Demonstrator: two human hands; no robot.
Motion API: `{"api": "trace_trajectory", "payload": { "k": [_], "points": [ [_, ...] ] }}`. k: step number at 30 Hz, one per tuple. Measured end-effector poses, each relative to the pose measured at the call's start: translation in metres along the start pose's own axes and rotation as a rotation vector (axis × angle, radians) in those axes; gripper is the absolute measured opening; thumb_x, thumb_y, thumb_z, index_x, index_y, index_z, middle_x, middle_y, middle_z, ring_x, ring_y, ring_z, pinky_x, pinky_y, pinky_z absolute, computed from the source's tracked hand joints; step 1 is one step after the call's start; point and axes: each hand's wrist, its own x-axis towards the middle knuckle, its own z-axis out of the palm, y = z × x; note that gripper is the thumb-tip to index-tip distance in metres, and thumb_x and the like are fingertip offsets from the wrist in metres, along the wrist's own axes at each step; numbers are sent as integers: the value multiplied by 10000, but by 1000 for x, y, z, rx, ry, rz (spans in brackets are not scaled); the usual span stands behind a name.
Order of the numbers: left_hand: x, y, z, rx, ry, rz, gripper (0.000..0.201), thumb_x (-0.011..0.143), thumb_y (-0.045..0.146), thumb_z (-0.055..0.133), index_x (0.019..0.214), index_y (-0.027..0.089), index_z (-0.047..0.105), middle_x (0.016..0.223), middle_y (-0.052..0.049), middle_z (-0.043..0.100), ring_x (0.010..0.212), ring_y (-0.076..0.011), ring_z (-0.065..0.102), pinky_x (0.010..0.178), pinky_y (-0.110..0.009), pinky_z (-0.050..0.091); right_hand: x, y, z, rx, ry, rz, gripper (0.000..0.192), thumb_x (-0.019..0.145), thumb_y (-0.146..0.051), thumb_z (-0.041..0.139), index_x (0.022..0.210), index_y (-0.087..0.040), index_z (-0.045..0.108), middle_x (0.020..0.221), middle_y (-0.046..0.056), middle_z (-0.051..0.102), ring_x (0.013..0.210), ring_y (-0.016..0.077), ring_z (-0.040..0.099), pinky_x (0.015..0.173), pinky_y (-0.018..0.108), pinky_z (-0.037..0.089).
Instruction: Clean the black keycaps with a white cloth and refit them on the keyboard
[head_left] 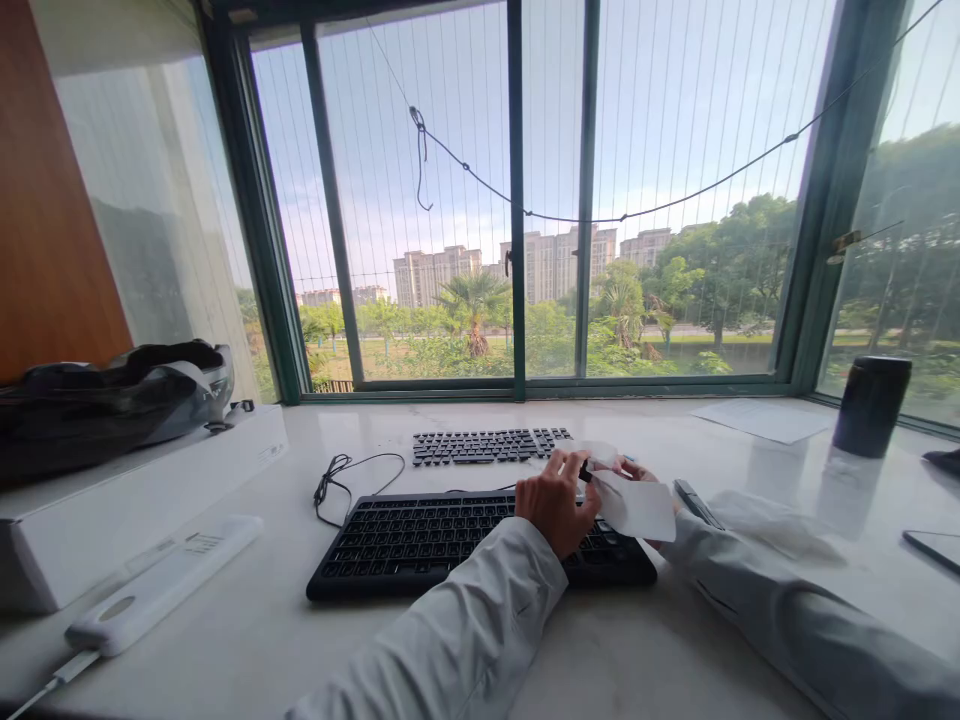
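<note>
Just right of the frame's centre, the left hand pinches a small dark object, perhaps a keycap, over the black keyboard. The right hand sits mostly hidden behind a white sheet it holds; its fingers cannot be made out.

Daylit room with a wide green-framed window

Below the window runs a pale glossy stone counter; left of the window stands a brown wooden wall panel.

right hand: mostly hidden by white sheet | held item: unclear
</note>
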Motion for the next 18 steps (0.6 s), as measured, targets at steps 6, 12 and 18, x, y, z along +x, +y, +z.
{"api": "trace_trajectory", "payload": {
  "k": [6,12,18],
  "points": [
    [0,1,-2,-31,16,9,379,834,349,463,1213,347,456,1119,19,592,851,-158,608,658,-261,458,1,-3,6,-76,75,8,375,568,-361,778,662,-217,445,588,-10,565,458,147,495,436,280,350],
    [1,0,0,-57,35,-1,381,844,394,458,1223,348,466,1092,27,631,855,-162,624,666,-266,450,-1,-8,6,-120,64,14,383,603,-390,759,683,-214,428,583,-17,563,451,132,486,422,255,315],
    [1,-1,-1,-104,1,13,373,816,461,496,1165,331,514,946,42,668,806,-156,631,639,-257,438,-1,-10,8,-115,118,-37,401,582,-418,762,679,-215,430,554,-32,538,431,112,454,409,244,298]
  ]
}}
